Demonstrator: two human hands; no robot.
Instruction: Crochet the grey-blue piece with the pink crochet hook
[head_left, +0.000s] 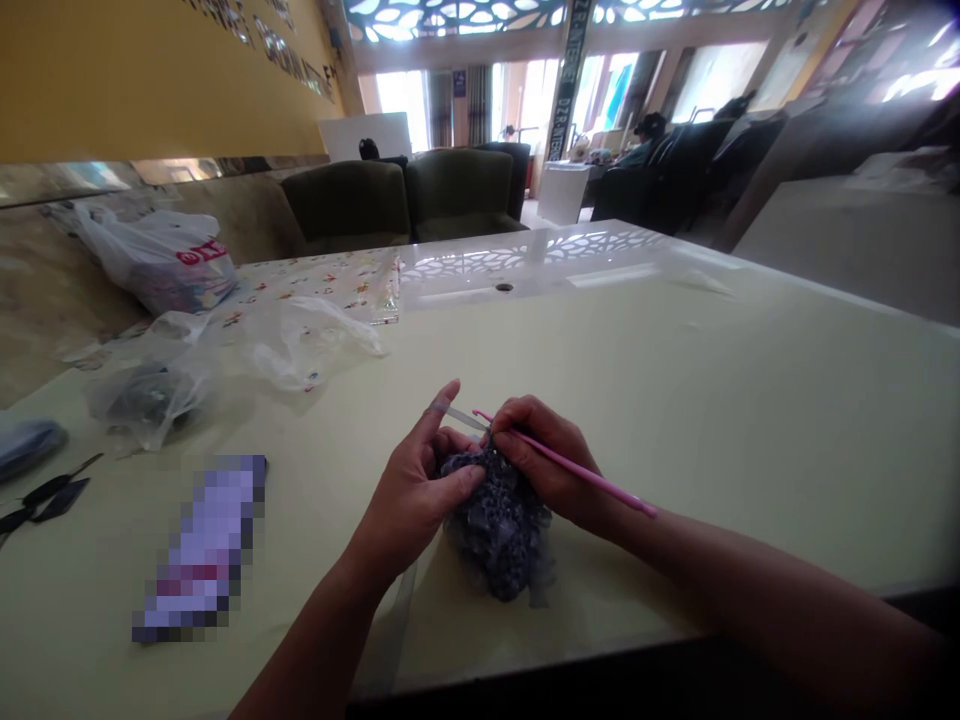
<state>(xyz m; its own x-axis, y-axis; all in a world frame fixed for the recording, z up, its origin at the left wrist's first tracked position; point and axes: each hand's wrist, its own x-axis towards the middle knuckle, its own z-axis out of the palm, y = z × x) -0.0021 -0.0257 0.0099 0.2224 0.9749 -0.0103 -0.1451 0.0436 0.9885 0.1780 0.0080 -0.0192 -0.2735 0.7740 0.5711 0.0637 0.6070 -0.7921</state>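
Observation:
A dark grey-blue crocheted piece (501,530) hangs between my hands, just over the table near its front edge. My left hand (424,480) pinches its upper left side between thumb and fingers, with the index finger raised. Around that index finger runs a thin greyish ribbon-like strand (466,416), stretched across to the top of the piece. My right hand (544,452) is closed round a pink crochet hook (592,477). The hook's tip points up and left, close to the strand, and its handle extends back over my right wrist.
To the left lie a pixelated purple object (206,550), dark-handled scissors (49,498) and a clear plastic bag with dark contents (154,400). Behind are a crumpled clear bag (300,340) and a full white carrier bag (169,262). Green chairs (345,205) stand beyond the table (750,420).

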